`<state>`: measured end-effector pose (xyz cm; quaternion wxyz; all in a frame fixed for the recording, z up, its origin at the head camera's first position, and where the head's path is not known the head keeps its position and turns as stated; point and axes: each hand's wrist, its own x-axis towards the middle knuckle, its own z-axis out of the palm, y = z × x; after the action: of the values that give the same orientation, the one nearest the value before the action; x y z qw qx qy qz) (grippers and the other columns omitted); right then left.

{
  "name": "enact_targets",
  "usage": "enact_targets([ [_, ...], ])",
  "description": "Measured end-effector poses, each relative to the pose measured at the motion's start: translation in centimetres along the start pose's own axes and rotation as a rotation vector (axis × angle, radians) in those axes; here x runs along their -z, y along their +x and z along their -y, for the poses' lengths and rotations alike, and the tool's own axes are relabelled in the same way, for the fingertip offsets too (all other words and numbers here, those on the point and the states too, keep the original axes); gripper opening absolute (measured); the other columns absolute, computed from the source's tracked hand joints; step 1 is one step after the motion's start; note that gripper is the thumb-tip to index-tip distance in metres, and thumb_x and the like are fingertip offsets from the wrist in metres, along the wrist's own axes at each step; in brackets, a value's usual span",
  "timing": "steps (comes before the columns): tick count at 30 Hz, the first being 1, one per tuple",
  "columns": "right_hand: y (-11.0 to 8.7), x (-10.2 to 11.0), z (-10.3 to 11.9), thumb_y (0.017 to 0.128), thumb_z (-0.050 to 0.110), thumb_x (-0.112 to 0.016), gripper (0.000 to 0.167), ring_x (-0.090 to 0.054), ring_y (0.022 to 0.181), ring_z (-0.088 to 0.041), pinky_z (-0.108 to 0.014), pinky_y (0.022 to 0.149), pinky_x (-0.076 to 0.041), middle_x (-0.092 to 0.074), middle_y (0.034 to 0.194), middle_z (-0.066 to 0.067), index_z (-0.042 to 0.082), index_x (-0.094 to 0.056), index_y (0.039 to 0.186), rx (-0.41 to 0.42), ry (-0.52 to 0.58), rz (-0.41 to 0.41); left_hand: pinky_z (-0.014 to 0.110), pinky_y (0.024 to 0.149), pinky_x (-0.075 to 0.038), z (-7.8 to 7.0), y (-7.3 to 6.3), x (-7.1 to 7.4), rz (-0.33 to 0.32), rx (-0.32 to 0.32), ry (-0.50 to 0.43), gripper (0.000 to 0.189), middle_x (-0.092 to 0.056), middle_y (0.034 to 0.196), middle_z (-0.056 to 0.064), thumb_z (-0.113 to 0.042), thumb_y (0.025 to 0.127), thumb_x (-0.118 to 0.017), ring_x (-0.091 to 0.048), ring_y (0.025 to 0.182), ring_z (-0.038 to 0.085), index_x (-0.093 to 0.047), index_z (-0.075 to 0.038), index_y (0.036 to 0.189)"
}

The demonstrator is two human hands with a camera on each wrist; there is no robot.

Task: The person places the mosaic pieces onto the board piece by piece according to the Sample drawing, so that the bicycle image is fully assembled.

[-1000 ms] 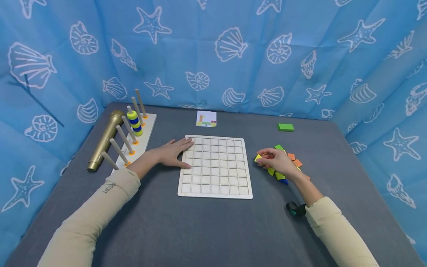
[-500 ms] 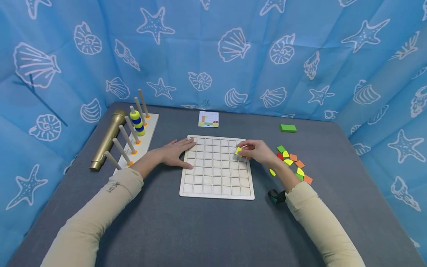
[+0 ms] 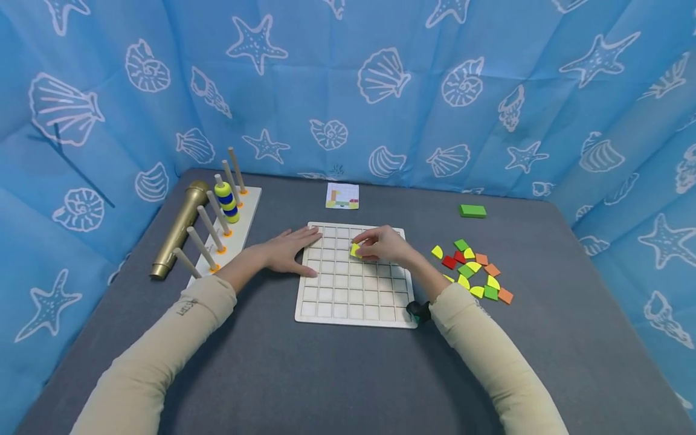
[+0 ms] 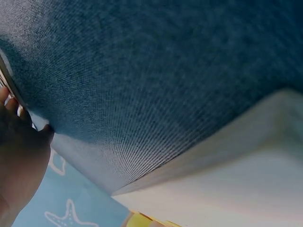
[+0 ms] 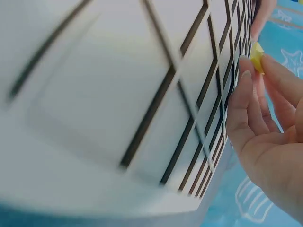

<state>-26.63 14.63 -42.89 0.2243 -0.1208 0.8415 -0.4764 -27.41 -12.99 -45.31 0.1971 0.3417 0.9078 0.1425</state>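
A white wooden grid board (image 3: 333, 295) with square cells lies flat on the grey table. My left hand (image 3: 286, 251) rests on its left edge with fingers spread; in the left wrist view the hand (image 4: 21, 161) shows dimly at the left. Over the upper middle of the board, my right hand (image 3: 387, 246) pinches a small yellow tile (image 3: 355, 250) between thumb and fingertips. In the right wrist view the yellow tile (image 5: 257, 57) is partly covered by the fingers, close over the grid. A small picture card (image 3: 342, 197) with coloured shapes lies behind the board.
Right of the board are several loose tiles: yellow quarter-circles (image 3: 437, 252), red squares (image 3: 449, 262), green ones (image 3: 491, 292) and orange ones (image 3: 505, 296). A green block (image 3: 472, 211) lies farther back. At the left stand a peg board (image 3: 246, 219) with rings and a brass-coloured tube (image 3: 182, 226).
My right hand has moved left from the loose tiles to over the board, carrying the yellow tile. The left hand has stayed on the board's edge. More loose tiles are uncovered.
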Motion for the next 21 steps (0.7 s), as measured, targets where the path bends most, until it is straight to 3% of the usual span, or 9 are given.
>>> enact_targets([
  [10,1.7,-1.4,0.6,0.087,0.003,-0.070,0.024,-0.067,0.073,-0.020,-0.031,0.066,-0.056,-0.063,0.079,-0.011,-0.002,-0.068,0.111,-0.030,-0.033,-0.006,0.052,0.113,-0.002,-0.3,0.0,0.2,0.018,0.013,-0.010,0.099,-0.006,0.159,0.008,-0.062,0.084,-0.061,-0.001,0.144,0.025,-0.014,-0.011,0.154],
  [21,2.0,-2.0,0.7,0.085,0.006,-0.073,0.021,-0.066,0.068,-0.017,-0.029,0.062,-0.055,-0.067,0.079,-0.008,0.001,-0.071,0.105,-0.030,-0.110,-0.013,0.051,0.113,-0.001,0.0,0.2,-0.2,0.017,0.039,0.004,0.101,-0.005,0.159,0.006,-0.065,0.082,-0.060,0.000,0.144,0.024,-0.013,-0.013,0.155],
])
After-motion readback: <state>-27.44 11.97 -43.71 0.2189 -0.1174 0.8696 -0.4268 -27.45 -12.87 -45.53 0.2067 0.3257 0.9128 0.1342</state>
